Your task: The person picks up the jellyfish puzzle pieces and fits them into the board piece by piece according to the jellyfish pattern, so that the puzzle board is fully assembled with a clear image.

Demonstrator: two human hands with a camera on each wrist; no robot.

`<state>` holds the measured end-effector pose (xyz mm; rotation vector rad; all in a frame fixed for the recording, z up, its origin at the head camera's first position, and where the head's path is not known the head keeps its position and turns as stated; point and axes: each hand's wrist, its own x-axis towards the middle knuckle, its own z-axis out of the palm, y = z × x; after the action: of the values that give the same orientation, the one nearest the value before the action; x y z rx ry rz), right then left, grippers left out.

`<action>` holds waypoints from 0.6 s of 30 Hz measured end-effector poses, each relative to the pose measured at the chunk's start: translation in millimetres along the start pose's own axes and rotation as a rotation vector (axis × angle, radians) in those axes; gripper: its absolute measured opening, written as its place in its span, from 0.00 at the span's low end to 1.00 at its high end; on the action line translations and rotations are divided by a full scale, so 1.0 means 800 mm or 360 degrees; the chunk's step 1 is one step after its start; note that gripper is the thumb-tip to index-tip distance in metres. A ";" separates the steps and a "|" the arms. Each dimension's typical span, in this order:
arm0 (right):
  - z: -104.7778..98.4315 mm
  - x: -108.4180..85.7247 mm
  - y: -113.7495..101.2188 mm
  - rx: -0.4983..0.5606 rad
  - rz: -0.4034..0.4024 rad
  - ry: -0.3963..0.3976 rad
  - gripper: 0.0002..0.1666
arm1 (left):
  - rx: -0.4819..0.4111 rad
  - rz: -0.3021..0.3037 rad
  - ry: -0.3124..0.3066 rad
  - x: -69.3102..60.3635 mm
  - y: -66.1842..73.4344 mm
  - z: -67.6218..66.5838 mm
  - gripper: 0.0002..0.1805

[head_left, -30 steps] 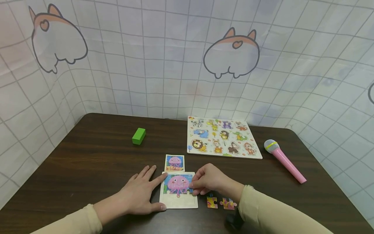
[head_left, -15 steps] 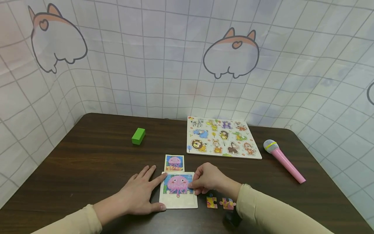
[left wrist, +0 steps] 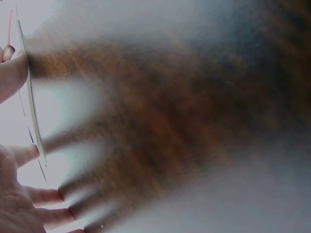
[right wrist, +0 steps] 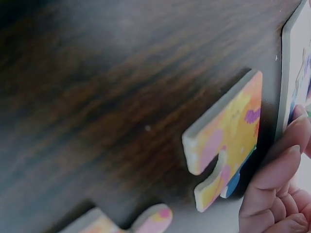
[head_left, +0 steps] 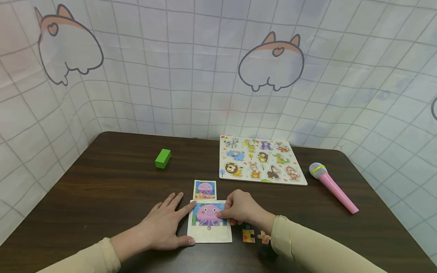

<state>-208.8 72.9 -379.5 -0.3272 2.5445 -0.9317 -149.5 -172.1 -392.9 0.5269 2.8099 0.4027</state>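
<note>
A wooden jigsaw tray lies at the front middle, its upper part filled with pieces of a pink jellyfish picture. My left hand lies spread with its index finger and thumb touching the tray's left edge. Over the tray's right side, my right hand has curled fingers and its thumb tip on the picture. Whether it pinches a piece there is hidden. Two loose jigsaw pieces lie right of the tray: a yellow one and a pink-yellow one, partly behind the right sleeve.
A small jellyfish picture card touches the tray's far edge. Farther back are a green block and an animal puzzle board. A pink toy microphone lies at the right. A dark object sits by the right sleeve.
My right hand's thumb has slid slightly left across the picture, and the right sleeve has shifted left, covering more of the pink-yellow piece. My left hand stays in place.
</note>
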 end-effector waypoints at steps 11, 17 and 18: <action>-0.006 -0.004 0.003 0.0071 -0.0016 -0.0079 0.16 | 0.0005 0.0001 -0.0022 0.001 0.000 0.001 0.53; -0.011 -0.004 0.004 0.0108 -0.0043 -0.0123 0.12 | -0.0005 -0.0005 -0.0027 0.002 0.000 0.000 0.53; -0.011 -0.004 0.004 0.0107 -0.0050 -0.0122 0.12 | -0.0008 -0.0009 -0.0030 0.002 0.000 -0.001 0.53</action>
<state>-210.0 81.6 -374.3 -0.3762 2.4389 -0.9946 -151.6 -171.7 -392.7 0.5185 2.7910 0.4016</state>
